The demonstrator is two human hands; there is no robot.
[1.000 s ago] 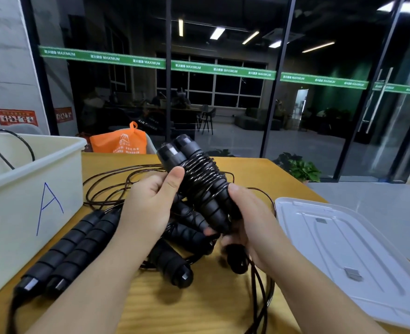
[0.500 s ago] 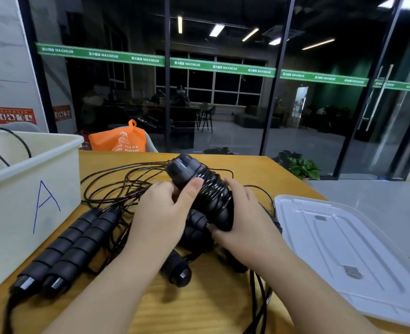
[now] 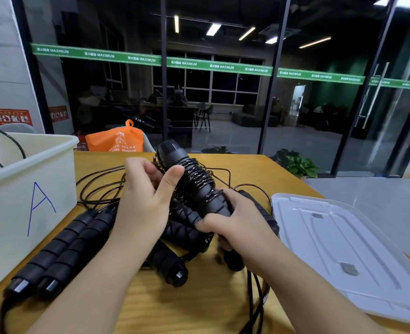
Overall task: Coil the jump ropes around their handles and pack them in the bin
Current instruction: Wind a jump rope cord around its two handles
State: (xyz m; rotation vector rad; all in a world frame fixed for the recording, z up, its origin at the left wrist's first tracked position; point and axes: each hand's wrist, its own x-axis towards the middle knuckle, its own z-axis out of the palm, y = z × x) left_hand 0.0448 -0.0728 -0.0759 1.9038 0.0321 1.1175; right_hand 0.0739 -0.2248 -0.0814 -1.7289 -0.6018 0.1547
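Both hands hold a black jump rope bundle [image 3: 194,186], its thin cord coiled tightly round the paired handles, tilted up and to the left above the wooden table [image 3: 199,304]. My left hand [image 3: 148,198] grips the upper part, thumb pressed on the coils. My right hand [image 3: 237,225] grips the lower end. Under the hands lie more black foam handles [image 3: 172,263] and loose cord [image 3: 100,186]. Another pair of handles [image 3: 61,249] lies beside the white bin [image 3: 30,189] marked "A" at the left, and a cord loop sticks out of that bin.
A clear plastic lid [image 3: 344,249] lies flat on the table's right side. An orange bag [image 3: 116,139] sits behind the table's far edge. Loose cords [image 3: 257,302] trail off the near edge. A glass wall stands beyond, with a potted plant [image 3: 295,165] at the right.
The coiled bundle dipped toward the pile half a second ago and is now raised again, tilted up-left. My right hand has shifted down to the bundle's lower end.
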